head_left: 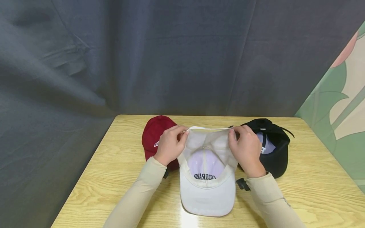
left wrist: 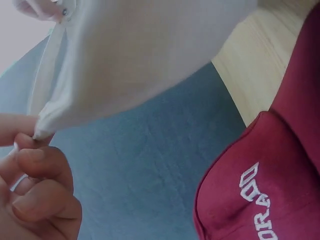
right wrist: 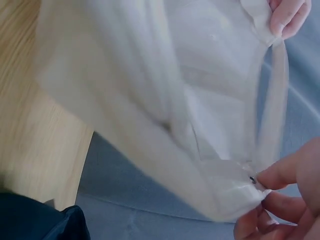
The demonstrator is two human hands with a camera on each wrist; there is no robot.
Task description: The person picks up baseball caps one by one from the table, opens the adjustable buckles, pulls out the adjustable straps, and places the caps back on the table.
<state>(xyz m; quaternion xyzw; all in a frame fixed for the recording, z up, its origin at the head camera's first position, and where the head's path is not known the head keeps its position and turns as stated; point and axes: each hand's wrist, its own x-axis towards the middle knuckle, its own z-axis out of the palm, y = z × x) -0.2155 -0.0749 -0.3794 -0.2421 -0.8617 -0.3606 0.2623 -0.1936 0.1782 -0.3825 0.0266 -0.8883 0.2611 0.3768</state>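
Both hands hold a white baseball cap (head_left: 207, 199) by its back edge, its brim toward me and its inside facing up. Dark letters reading COLORADO show mirrored inside the crown. My left hand (head_left: 171, 144) pinches the left end of the back strap (left wrist: 46, 75) between thumb and fingers. At the other end, my right hand (head_left: 246, 150) pinches the cap's edge by the strap, where a small dark snap (right wrist: 253, 180) shows in the right wrist view. The strap stretches between the two hands, with a gap beneath it.
A dark red cap (head_left: 155, 131) with white lettering lies behind my left hand. To the right, a black cap (head_left: 275, 161) lies with its inside showing. The wooden table (head_left: 94, 190) ends at a dark grey curtain (head_left: 182, 63); a leaf-patterned cloth (head_left: 330, 104) hangs at right.
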